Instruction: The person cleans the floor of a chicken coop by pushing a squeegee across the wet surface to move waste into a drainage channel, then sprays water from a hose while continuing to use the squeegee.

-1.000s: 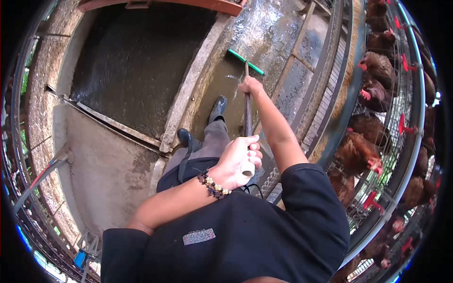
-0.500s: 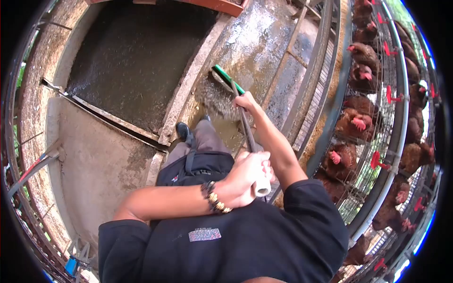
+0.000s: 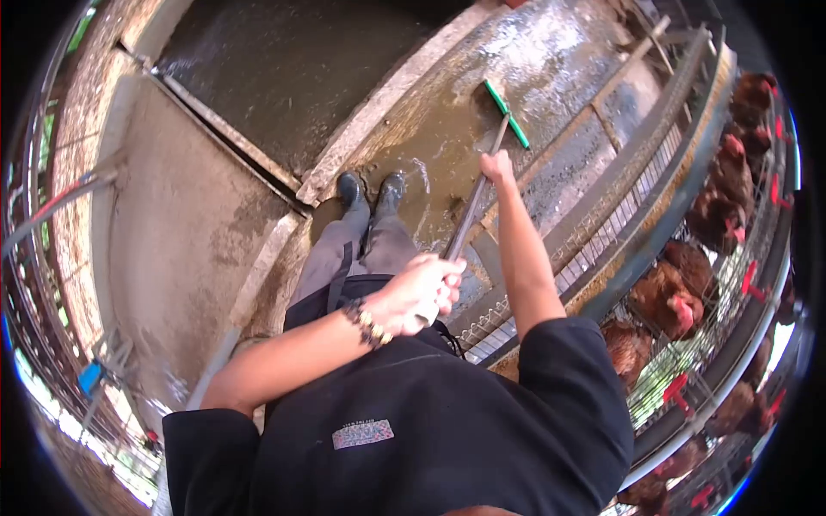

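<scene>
Both my hands grip a floor squeegee with a green head and a long grey handle. My left hand, with a beaded bracelet at its wrist, is closed round the handle's upper end, close to my waist. Farther down the shaft, my right hand is wrapped round it with the arm stretched out. The green head rests on the wet walkway, ahead and to the right of my dark boots. Muddy water covers the floor around it.
A low concrete curb separates the walkway from a pit of dark water at the upper left. Brown hens stand in wire cages on the right, beside a feed trough. A bare concrete bay lies left.
The squeegee head has moved away from the curb, farther forward and right, and the splash before it has gone. Both my boots now show. The view has shifted.
</scene>
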Demonstrator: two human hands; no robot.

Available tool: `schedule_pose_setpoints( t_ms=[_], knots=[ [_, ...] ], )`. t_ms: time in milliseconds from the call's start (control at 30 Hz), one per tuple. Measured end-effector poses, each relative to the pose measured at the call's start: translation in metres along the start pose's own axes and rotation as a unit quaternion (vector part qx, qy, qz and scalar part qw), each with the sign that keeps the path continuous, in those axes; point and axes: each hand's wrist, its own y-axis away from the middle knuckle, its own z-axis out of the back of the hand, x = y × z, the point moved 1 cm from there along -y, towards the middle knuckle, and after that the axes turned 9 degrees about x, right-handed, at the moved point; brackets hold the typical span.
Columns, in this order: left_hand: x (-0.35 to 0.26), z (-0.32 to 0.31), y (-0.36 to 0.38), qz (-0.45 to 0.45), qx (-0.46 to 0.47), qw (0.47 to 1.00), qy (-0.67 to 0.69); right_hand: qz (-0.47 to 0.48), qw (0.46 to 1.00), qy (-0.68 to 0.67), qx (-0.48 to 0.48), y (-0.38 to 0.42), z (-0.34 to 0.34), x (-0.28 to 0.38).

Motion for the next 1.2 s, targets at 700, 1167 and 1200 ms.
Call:
schedule_pose_setpoints(
  t_ms=[700,1167,1200],
  knots=[
    [0.060,0.010,0.203,0.004,-0.076,0.997,-0.030,0.066,0.960,-0.270,0.019,0.191,-0.140,0.049],
    [0.097,0.272,0.192,-0.030,-0.031,0.997,-0.064,-0.043,0.995,-0.087,-0.028,0.122,-0.306,-0.018],
    [0.104,0.282,0.211,-0.022,-0.034,0.997,-0.065,-0.042,0.995,-0.086,-0.031,0.139,-0.327,-0.013]
  ],
)
